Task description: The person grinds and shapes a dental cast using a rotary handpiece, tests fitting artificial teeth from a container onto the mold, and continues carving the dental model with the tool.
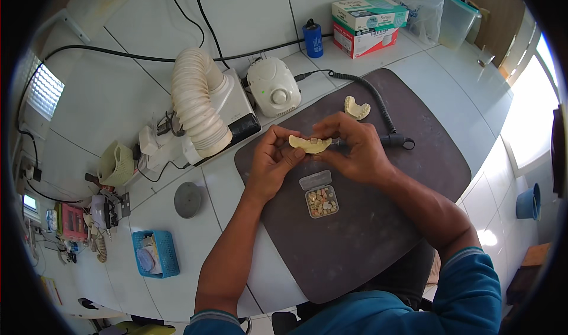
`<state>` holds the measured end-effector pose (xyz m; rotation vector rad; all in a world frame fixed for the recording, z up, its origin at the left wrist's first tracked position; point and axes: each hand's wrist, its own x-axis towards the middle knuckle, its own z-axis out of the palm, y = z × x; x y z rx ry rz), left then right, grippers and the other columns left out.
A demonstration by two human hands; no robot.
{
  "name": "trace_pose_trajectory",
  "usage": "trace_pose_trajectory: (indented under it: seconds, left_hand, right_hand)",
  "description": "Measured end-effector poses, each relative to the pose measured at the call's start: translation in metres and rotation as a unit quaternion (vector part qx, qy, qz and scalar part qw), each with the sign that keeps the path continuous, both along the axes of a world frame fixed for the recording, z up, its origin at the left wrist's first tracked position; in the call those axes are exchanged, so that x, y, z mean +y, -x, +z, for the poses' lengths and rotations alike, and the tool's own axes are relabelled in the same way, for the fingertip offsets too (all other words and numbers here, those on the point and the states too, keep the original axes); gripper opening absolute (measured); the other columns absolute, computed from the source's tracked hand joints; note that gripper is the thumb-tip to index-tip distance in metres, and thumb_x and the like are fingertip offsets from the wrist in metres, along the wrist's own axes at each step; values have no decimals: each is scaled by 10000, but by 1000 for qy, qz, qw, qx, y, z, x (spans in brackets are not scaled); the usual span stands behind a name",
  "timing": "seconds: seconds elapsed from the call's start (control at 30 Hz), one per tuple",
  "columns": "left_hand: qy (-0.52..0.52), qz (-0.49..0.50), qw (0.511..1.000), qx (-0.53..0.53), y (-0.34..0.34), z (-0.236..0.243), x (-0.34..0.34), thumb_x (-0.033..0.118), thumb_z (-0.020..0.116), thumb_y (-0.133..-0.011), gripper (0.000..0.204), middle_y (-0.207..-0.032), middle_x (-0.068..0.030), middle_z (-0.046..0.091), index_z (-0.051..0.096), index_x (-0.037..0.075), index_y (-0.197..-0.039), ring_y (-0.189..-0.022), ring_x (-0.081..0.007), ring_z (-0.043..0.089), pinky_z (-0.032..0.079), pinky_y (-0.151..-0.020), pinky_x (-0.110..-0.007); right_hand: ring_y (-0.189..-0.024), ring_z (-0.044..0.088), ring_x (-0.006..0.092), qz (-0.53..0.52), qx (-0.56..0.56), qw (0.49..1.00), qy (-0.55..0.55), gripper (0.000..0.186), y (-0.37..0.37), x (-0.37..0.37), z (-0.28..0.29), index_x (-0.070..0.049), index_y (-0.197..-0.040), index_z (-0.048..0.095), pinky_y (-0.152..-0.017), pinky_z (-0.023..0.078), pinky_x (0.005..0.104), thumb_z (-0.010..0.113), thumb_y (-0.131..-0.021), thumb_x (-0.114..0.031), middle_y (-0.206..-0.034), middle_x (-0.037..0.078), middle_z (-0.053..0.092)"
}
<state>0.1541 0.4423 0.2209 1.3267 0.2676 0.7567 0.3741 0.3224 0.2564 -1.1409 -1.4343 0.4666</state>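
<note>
A pale yellow dental cast [309, 147] is held up over the dark mat, between my two hands. My left hand [274, 162] pinches its left end with thumb and fingers. My right hand [357, 148] closes on its right end, the thumb low and the fingertips by the teeth. A dark handpiece [395, 141] extends behind my right hand; whether that hand touches it I cannot tell. Below the cast stands a small clear box [332, 211] holding several small tooth-like pieces, its lid [315, 180] folded back. A second cast [357, 108] lies farther back on the mat.
A coiled cord runs from the handpiece to a white control unit [273, 87]. Left of that is a ribbed white hose [198, 110]. Stacked boxes [370, 27] and a blue can [313, 40] stand at the back. A grey round dish [188, 200] and blue basket [168, 253] sit left.
</note>
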Motion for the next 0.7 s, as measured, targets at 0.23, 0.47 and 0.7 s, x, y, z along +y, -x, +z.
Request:
trace_pose_trajectory:
  seconds: [0.23, 0.47, 0.7]
  left_hand:
    - [-8, -1, 1000, -3, 0, 1, 0, 113, 808, -1170, 348, -1388, -139, 733, 617, -7, -1436, -1282, -216, 793, 706, -1114, -398]
    - [-14, -12, 1000, 9, 4, 1, 3, 121, 789, -1182, 321, -1363, -131, 750, 621, 2, -1428, -1255, -206, 796, 708, -1076, -379]
    - [-4, -24, 1000, 19, 5, 3, 2, 140, 774, -1195, 298, -1334, -113, 768, 631, 15, -1425, -1223, -188, 798, 700, -1038, -355]
  right_hand:
    - [-1061, 868, 306, 6, -65, 998, -7, 387, -5, 0, -1, -39, -1218, 848, -949, 672, 413, 1027, -875, -37, -1145, 136, 868]
    - [-1066, 878, 304, 16, -72, 997, -24, 371, -8, 2, -2, -32, -1205, 855, -959, 684, 401, 1031, -879, -46, -1137, 140, 872]
    - [-1043, 888, 253, 35, -38, 999, -8, 363, -8, 1, -4, -10, -1172, 845, -953, 691, 393, 1050, -879, -71, -1110, 140, 883]
